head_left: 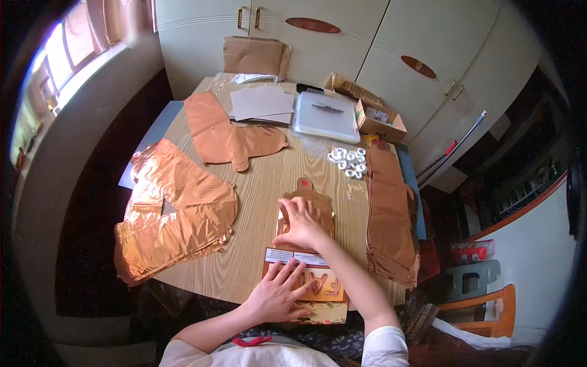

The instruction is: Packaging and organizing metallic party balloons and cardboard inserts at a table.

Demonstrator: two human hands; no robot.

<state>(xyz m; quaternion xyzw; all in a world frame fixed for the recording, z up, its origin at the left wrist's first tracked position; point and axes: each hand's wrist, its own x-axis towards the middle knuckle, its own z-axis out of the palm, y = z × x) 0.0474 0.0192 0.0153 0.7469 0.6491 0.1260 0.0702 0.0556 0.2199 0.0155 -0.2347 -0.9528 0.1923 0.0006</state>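
Observation:
My left hand (278, 292) lies flat with spread fingers on a printed packet (330, 312) at the table's near edge. The packet shows orange and yellow artwork with copper-coloured letter shapes. Just beyond it, my right hand (301, 225) rests on a folded copper foil balloon (315, 197), its thumb and fingers apart and curved over the foil. A rounded tab with a red spot sticks out at the balloon's far end. The balloon's near end meets the packet's top edge; whether part of it is inside, I cannot tell.
Copper foil balloons lie in a shiny stack (183, 202) at left, a flat piece (214, 131) behind, and a stack (390, 214) along the right edge. White ribbon rolls (350, 160), grey sheets (262, 103), a translucent plastic box (327, 119) and an open carton (382, 127) stand farther back.

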